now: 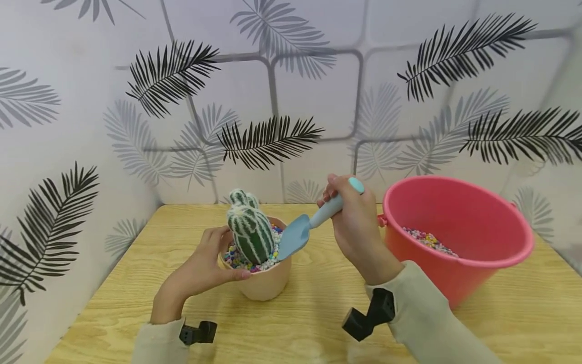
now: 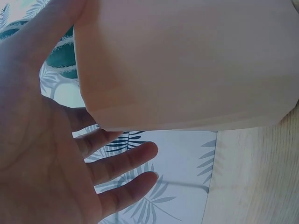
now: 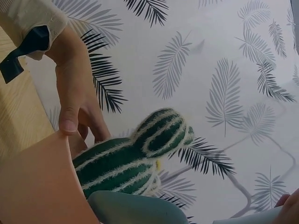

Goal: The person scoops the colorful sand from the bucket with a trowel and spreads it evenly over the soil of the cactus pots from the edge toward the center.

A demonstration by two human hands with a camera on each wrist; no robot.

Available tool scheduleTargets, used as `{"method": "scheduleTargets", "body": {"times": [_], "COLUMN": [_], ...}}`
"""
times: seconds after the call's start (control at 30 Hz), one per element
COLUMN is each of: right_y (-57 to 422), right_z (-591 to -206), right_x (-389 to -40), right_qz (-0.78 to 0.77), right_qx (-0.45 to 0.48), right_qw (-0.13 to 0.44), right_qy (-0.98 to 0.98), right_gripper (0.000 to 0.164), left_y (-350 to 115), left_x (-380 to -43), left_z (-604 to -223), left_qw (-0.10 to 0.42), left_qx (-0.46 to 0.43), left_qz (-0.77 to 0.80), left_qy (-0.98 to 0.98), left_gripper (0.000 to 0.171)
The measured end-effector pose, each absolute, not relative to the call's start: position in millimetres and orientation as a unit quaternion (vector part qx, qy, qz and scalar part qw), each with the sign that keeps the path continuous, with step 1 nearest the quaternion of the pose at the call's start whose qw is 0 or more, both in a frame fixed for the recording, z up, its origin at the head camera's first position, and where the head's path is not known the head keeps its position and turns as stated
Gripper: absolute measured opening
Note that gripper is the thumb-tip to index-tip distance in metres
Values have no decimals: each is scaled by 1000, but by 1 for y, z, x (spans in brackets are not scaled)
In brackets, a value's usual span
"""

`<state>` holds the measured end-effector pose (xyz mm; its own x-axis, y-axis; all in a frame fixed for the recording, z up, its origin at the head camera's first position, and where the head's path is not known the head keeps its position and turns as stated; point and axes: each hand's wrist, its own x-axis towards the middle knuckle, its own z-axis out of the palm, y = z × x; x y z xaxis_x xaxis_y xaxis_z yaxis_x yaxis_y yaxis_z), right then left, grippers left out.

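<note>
A green cactus (image 1: 251, 233) with fuzzy white ribs stands in a peach flowerpot (image 1: 265, 285), surrounded by small multicoloured pebbles (image 1: 237, 259). My left hand (image 1: 200, 270) holds the pot's left side, its thumb along the front rim; in the left wrist view, the other fingers (image 2: 124, 163) spread past the pot. With my right hand (image 1: 356, 230) I grip the handle of a light blue trowel (image 1: 295, 236). The blade tilts down to the pot's right rim, beside the cactus. In the right wrist view, the trowel's blade (image 3: 138, 207) partly covers the cactus (image 3: 117, 163).
To the right stands a large pink bucket (image 1: 473, 278) with similar small pebbles (image 1: 429, 241) inside. Everything rests on a light wooden table (image 1: 309, 323). Behind it rises a pale wall (image 1: 313, 96) with a leaf pattern.
</note>
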<state>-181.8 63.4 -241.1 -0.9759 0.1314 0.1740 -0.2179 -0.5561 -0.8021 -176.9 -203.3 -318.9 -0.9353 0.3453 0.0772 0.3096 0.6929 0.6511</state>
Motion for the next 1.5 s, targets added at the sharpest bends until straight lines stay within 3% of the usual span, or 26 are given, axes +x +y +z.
{"method": "scheduleTargets", "body": {"times": [0.4, 0.8, 1.5], "right_y": [62, 89, 163], "right_z": [-247, -223, -204], "right_x": [-178, -177, -172], "right_qz": [884, 877, 903], "right_qx": [22, 47, 54], "right_qw": [99, 110, 130], "right_qy": [-456, -465, -406], "right_gripper": [34, 40, 21], "left_y": [-202, -204, -204], "left_x": [-175, -179, -178], "left_z": [-318, -323, -325], "left_qw": [28, 36, 35], "left_qx": [183, 197, 187], "left_qz": [352, 387, 380], "left_qy": [918, 900, 905], "left_gripper": [103, 96, 99]}}
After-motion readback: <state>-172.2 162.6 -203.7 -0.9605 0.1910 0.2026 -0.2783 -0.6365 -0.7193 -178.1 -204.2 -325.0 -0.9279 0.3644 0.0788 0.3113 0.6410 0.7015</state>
